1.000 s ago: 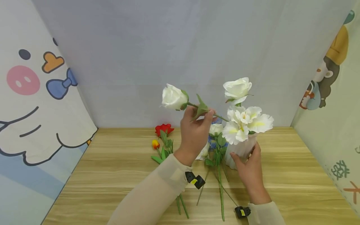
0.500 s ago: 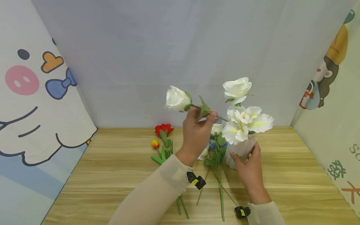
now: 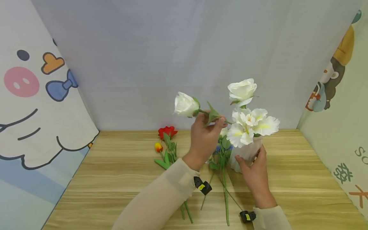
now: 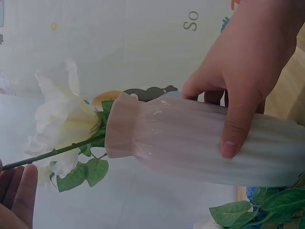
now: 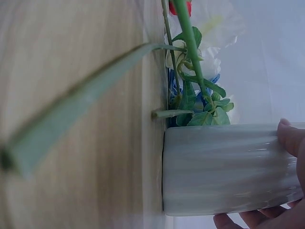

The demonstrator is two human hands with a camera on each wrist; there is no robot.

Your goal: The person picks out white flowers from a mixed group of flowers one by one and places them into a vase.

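My left hand [image 3: 205, 137] pinches the stem of a white rose [image 3: 187, 104], its bloom tilted up to the left. In the left wrist view, the rose's stem [image 4: 52, 151] runs into the mouth of a pale ribbed vase [image 4: 190, 138]. The right hand [image 3: 256, 175] grips the side of this upright vase, thumb in front and fingers behind. Another white rose [image 3: 242, 91] and a white ruffled flower [image 3: 253, 126] stand in the vase. How deep the held stem reaches inside is hidden.
Left of the vase, loose green-stemmed flowers [image 3: 225, 185] lie on the wooden table [image 3: 115, 191], with blue petals [image 3: 219, 149] among them. A red flower [image 3: 167, 131] and an orange-yellow tulip [image 3: 158, 147] lie farther left. A grey cloth [image 3: 143, 64] hangs behind.
My left hand and the white rose have moved right and slightly down, toward the vase. The right hand and the vase have stayed in place.
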